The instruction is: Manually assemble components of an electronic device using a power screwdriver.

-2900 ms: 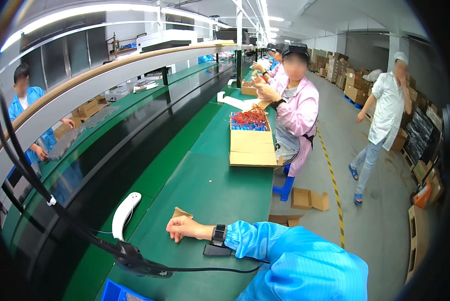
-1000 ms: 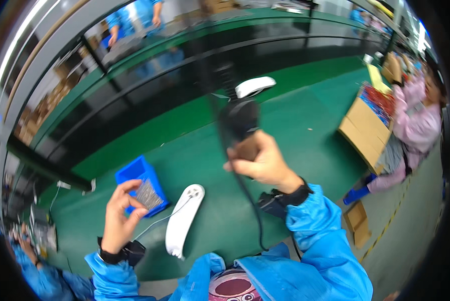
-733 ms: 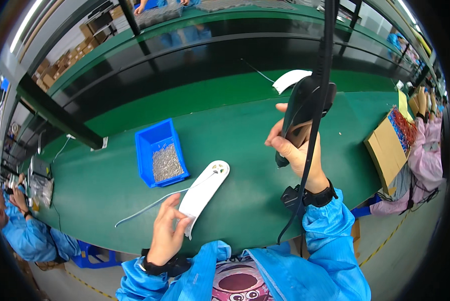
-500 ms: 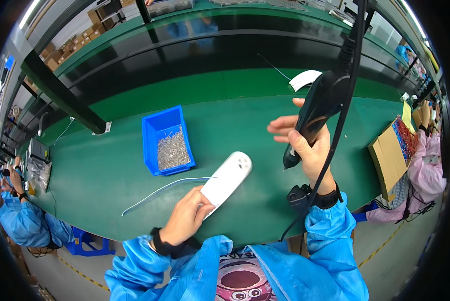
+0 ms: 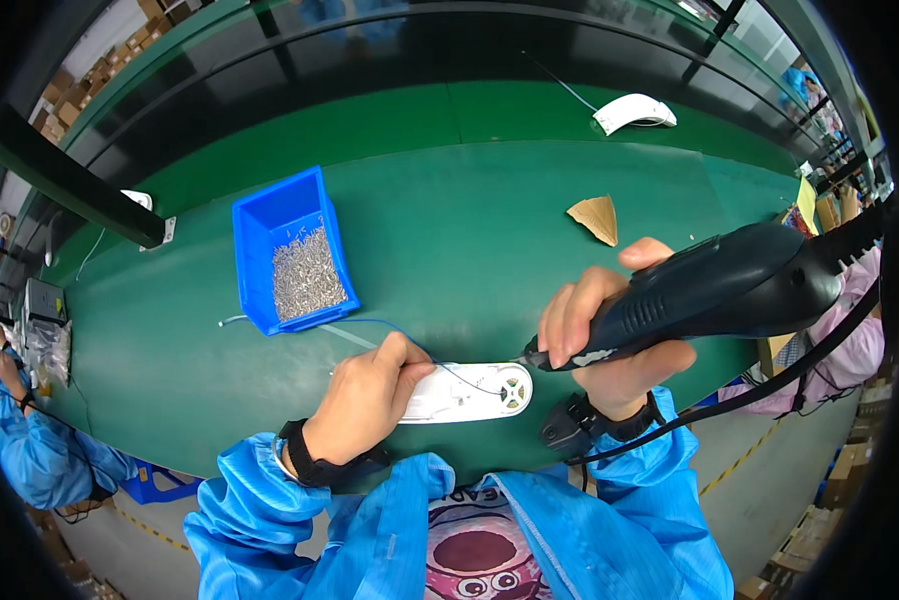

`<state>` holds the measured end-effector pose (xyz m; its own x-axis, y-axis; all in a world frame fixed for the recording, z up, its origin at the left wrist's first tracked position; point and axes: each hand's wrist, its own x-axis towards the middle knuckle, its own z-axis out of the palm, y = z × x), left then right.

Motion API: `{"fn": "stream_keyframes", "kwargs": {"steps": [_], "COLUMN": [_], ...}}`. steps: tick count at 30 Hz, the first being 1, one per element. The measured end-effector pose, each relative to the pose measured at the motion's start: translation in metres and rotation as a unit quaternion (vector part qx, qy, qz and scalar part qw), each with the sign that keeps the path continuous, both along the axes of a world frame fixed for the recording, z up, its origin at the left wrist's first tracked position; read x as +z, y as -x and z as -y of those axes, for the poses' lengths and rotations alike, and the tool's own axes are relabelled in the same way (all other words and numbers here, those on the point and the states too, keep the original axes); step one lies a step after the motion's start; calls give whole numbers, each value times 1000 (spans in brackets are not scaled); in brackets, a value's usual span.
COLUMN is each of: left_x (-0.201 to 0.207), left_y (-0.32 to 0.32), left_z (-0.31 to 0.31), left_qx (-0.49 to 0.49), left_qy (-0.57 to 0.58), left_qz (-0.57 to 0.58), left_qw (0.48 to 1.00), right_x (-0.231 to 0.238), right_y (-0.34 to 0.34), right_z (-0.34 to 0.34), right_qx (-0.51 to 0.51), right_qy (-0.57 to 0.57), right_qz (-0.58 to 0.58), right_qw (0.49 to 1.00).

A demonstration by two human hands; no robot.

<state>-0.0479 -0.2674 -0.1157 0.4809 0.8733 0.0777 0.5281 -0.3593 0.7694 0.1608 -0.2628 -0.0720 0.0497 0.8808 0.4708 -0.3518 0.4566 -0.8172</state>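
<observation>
My left hand (image 5: 364, 398) pinches the left part of a white oblong plastic housing (image 5: 457, 408), which lies roughly level with its inner side facing up. At the housing's rounded right end sits a round, spoked part (image 5: 512, 389). Thin blue and white wires (image 5: 374, 322) run from the housing under my left fingers toward the blue bin. My right hand (image 5: 609, 345) is wrapped round a black electric screwdriver (image 5: 709, 290), held tilted. Its tip is right by the housing's upper right edge; whether it touches, I cannot tell.
A blue bin (image 5: 252, 262) full of small metal screws (image 5: 309, 275) stands left of centre. Beyond my right hand lies a brown cardboard piece (image 5: 596, 217). Another white curved housing (image 5: 634, 112) is at the back. The screwdriver's black cable (image 5: 749, 398) loops at right. A co-worker (image 5: 34, 430) sits at far left.
The white housing now shows its inner side and lies level instead of slanted. The screwdriver has swung from upright to a low tilt, its tip now at the housing. The view has shifted.
</observation>
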Motion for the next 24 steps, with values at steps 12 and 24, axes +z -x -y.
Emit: {"fn": "stream_keyframes", "kwargs": {"steps": [12,24], "left_x": [-4,-4], "left_y": [0,1], "left_z": [0,-1], "left_qx": [45,45], "left_qy": [12,5], "left_qz": [-6,1], "left_qw": [999,999], "right_x": [-20,-22], "right_y": [13,24], "right_z": [-7,-7], "right_qx": [66,44], "right_qy": [44,107], "right_qz": [24,-109], "right_qw": [997,987]}}
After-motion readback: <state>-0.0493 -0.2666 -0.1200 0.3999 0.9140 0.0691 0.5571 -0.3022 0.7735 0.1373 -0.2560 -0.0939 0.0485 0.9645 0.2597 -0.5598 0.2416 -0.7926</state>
